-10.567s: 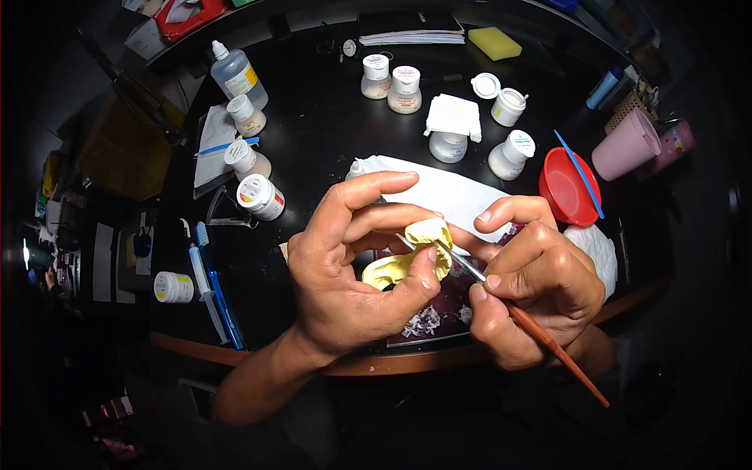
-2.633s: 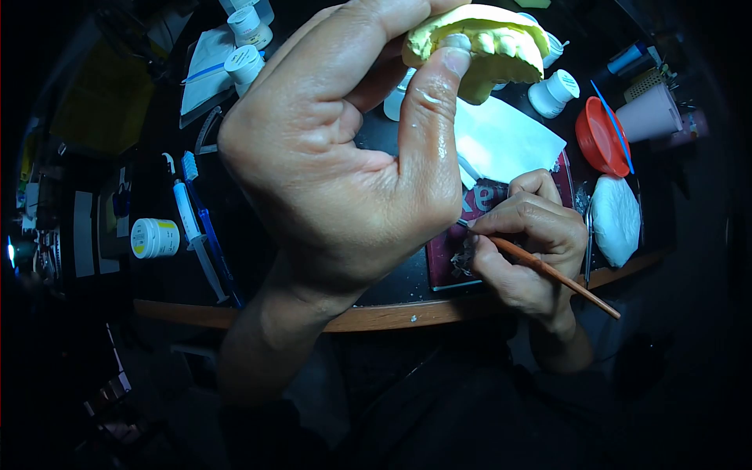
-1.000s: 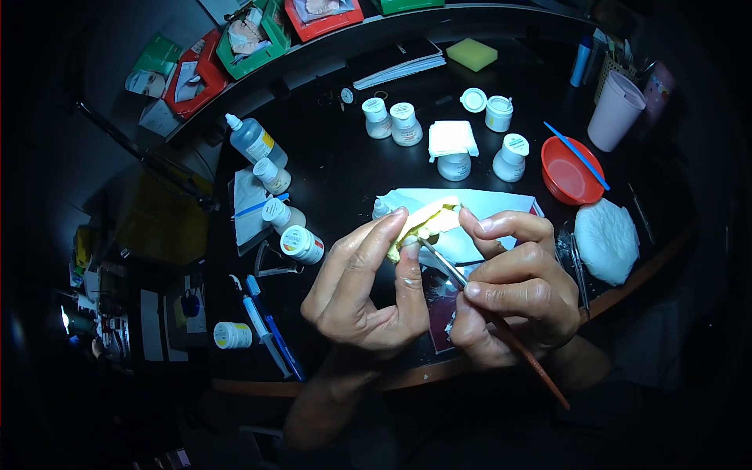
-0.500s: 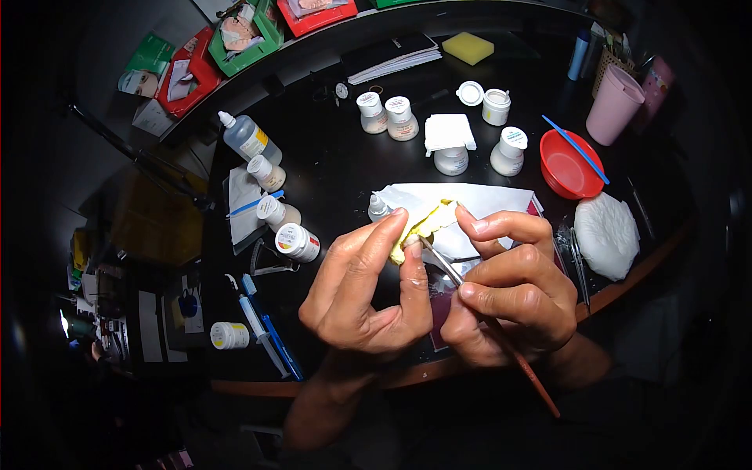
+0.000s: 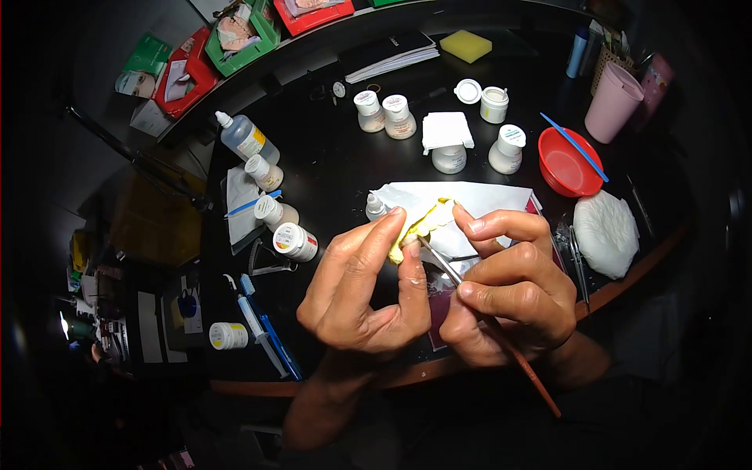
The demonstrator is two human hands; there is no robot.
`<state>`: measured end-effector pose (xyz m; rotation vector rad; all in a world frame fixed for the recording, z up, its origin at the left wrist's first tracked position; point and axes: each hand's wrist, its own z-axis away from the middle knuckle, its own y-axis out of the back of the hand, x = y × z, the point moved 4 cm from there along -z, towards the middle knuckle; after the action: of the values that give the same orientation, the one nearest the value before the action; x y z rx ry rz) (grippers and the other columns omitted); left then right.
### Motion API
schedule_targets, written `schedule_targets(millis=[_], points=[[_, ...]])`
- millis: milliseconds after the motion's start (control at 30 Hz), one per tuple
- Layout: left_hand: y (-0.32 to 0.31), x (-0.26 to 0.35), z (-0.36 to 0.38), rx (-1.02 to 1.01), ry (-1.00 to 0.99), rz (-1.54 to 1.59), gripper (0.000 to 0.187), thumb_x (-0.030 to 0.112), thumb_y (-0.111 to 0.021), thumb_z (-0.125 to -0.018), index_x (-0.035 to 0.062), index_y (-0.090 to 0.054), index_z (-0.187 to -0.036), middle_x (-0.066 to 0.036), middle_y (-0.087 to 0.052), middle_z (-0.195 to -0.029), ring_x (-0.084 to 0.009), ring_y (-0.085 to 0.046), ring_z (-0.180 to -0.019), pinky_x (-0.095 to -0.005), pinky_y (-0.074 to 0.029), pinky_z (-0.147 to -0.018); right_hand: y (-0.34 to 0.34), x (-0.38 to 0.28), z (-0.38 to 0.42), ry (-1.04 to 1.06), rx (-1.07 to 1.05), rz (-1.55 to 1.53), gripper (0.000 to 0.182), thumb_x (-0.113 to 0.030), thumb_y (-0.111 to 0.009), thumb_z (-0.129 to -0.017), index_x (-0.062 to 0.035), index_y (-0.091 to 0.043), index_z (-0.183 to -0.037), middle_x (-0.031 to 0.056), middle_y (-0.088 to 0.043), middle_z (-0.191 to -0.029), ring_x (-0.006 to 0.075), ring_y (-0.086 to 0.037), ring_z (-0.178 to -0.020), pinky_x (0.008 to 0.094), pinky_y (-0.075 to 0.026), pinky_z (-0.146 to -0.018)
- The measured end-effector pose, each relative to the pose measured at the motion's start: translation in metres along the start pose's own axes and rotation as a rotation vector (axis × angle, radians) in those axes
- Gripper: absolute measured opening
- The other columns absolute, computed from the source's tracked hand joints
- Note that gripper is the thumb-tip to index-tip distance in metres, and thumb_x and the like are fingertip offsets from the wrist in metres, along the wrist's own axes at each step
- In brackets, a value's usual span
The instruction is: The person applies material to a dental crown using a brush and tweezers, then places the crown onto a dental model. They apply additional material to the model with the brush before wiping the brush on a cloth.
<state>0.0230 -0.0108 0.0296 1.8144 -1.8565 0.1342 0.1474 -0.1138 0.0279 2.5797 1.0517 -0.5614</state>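
Between the thumb and fingers of my left hand (image 5: 364, 286) is a small yellow dental model (image 5: 429, 221) with pale tooth shapes along it. My right hand (image 5: 517, 290) grips a thin brush (image 5: 513, 352) with a reddish-brown handle and a metal ferrule. The brush tip meets the model near my left thumb; its very end is hard to make out. My right index fingertip is against the model's far right end. Beneath the hands lies white paper (image 5: 493, 200), and a small dropper bottle (image 5: 376, 206) stands just behind my left fingers.
White-capped jars (image 5: 296, 242) stand on the left, with more jars (image 5: 399, 117) at the back. A red bowl (image 5: 560, 168) with a blue stick across it, a white pad (image 5: 607, 235) and tweezers (image 5: 578, 262) are on the right. Toothbrush-like tools (image 5: 262, 325) lie front left.
The whole scene sits slightly further left and up in view. My hands, the dental model and the brush keep nearly the same pose, with the brush tip still at the model.
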Motion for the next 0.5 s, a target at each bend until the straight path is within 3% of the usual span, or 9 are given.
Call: schedule_targets(millis=[500], points=[[0.0001,0.0013,-0.0005,-0.023,-0.032,-0.033,0.035,-0.01,-0.077,-0.08,-0.0048,-0.077,-0.114,-0.018,-0.076,-0.103,-0.0275,-0.077,-0.093,-0.0348,-0.064,-0.082,-0.0004,0.0016,0.0005,-0.007,0.0,-0.009,0.019,0.009,-0.075,-0.07,0.0012,-0.067,-0.085,0.0107,-0.066,-0.085,0.0352,-0.068,-0.107,0.0508,-0.062,-0.099]])
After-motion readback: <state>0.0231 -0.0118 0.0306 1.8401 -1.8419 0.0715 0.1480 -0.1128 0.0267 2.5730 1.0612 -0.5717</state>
